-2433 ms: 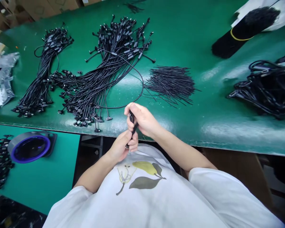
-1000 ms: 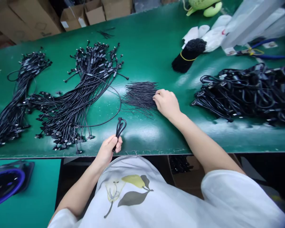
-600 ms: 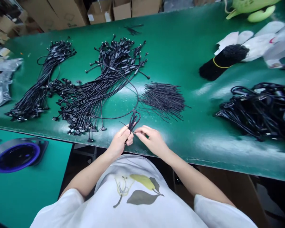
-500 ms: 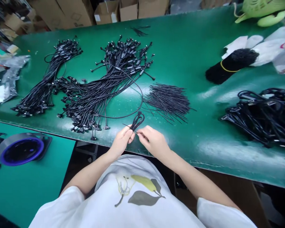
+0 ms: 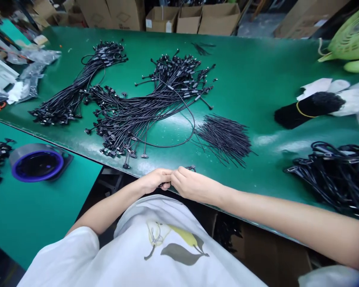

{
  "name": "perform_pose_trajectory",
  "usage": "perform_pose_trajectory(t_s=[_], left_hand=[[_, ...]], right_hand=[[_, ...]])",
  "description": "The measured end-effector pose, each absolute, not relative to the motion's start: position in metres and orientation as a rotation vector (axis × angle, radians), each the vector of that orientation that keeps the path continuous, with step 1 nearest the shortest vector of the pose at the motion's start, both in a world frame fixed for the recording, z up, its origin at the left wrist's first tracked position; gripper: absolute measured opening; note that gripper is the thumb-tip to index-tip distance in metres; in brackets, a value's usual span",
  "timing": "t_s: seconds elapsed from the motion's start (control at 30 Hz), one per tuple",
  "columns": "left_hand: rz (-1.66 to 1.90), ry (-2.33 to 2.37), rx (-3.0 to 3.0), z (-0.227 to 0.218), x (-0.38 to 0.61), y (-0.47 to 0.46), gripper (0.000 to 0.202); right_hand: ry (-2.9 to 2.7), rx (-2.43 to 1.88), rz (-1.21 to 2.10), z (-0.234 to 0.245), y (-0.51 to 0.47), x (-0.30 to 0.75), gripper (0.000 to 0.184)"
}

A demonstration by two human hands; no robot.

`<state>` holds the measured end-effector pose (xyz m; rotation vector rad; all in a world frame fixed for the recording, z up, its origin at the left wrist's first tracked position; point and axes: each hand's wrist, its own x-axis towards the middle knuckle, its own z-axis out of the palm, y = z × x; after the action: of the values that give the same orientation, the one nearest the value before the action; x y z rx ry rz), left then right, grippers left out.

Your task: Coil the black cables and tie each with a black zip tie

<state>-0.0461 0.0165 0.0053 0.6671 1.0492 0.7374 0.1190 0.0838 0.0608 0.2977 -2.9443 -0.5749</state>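
Observation:
At the table's near edge, my left hand is closed around a small coiled black USB cable. Most of the coil is hidden by my fingers; one loop of the cable shows beyond my right hand. My right hand presses against the left, its fingers pinched at the coil where the thin black twist tie was visible earlier; the tie itself is covered now. Straight ahead lies a spread bundle of black cables with connectors at both ends. Right of it is a pile of loose black twist ties.
Another cable bundle lies to the left on the green table. Coiled cables are heaped at right, below a yellow-banded black bundle. A purple-rimmed tape roll sits on the lower left surface. Cardboard boxes stand behind.
My hands have come together, with the right hand now over the coil, hiding the tie and most of the cable. The head view has shifted, so the table contents appear further right.

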Motion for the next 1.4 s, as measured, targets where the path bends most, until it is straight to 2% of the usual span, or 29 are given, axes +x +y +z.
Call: perform_pose_trajectory(t_s=[0.1, 0.23, 0.37, 0.47, 0.57, 0.63, 0.77, 0.87, 0.97, 1.03, 1.13, 1.17, 1.23, 1.3, 1.33, 1.4], left_hand=[[0.752, 1.059, 0.627, 0.007, -0.042, 0.016, 0.032], [0.932, 1.097, 0.599, 0.019, -0.035, 0.018, 0.006], [1.261, 1.016, 0.481, 0.026, -0.037, 0.037, 0.019], [1.276, 0.945, 0.373, 0.027, -0.044, 0.053, 0.036], [1.316, 0.943, 0.470, 0.035, -0.052, 0.056, 0.038], [1.347, 0.970, 0.755, 0.043, -0.054, 0.048, 0.043], [1.150, 1.141, 1.228, 0.042, -0.052, 0.030, 0.061], [1.051, 1.217, 1.007, 0.027, -0.051, 0.032, 0.073], [1.073, 1.142, 0.712, 0.022, -0.057, 0.038, 0.082], [1.130, 1.142, 0.759, 0.028, -0.062, 0.036, 0.074], [1.205, 1.223, 0.978, 0.037, -0.061, 0.029, 0.039], [1.222, 1.231, 0.964, 0.038, -0.059, 0.027, 0.034], [1.229, 1.198, 0.753, 0.036, -0.054, 0.025, 0.045], [1.190, 1.133, 0.486, 0.033, -0.051, 0.024, 0.042], [1.156, 1.096, 0.398, 0.033, -0.051, 0.023, 0.039], [1.086, 1.031, 0.348, 0.034, -0.050, 0.023, 0.048]], right_hand=[[-2.974, 0.300, -0.444, 0.061, 0.086, 0.116, 0.028], [-3.028, 0.029, -0.357, 0.056, 0.098, 0.110, 0.026], [-2.917, -0.468, -0.177, 0.051, 0.106, 0.099, 0.020], [-2.669, -0.723, 0.004, 0.049, 0.100, 0.092, 0.024], [-2.562, -0.732, 0.218, 0.049, 0.098, 0.095, 0.028], [-2.556, -0.745, 0.329, 0.051, 0.104, 0.102, 0.028], [-2.518, -0.863, 0.254, 0.057, 0.117, 0.112, 0.027], [-2.543, -0.766, 0.095, 0.055, 0.104, 0.109, 0.025], [-2.642, -0.617, 0.187, 0.045, 0.085, 0.103, 0.026], [-2.650, -0.651, 0.414, 0.038, 0.082, 0.100, 0.025], [-2.498, -0.787, 0.805, 0.036, 0.090, 0.100, 0.024], [-2.434, -0.814, 0.864, 0.037, 0.093, 0.101, 0.025], [-2.363, -0.861, 0.763, 0.040, 0.097, 0.104, 0.028], [-2.404, -0.823, 0.479, 0.041, 0.096, 0.107, 0.030], [-2.452, -0.748, 0.339, 0.040, 0.095, 0.108, 0.032], [-2.556, -0.541, 0.178, 0.035, 0.092, 0.111, 0.035]])
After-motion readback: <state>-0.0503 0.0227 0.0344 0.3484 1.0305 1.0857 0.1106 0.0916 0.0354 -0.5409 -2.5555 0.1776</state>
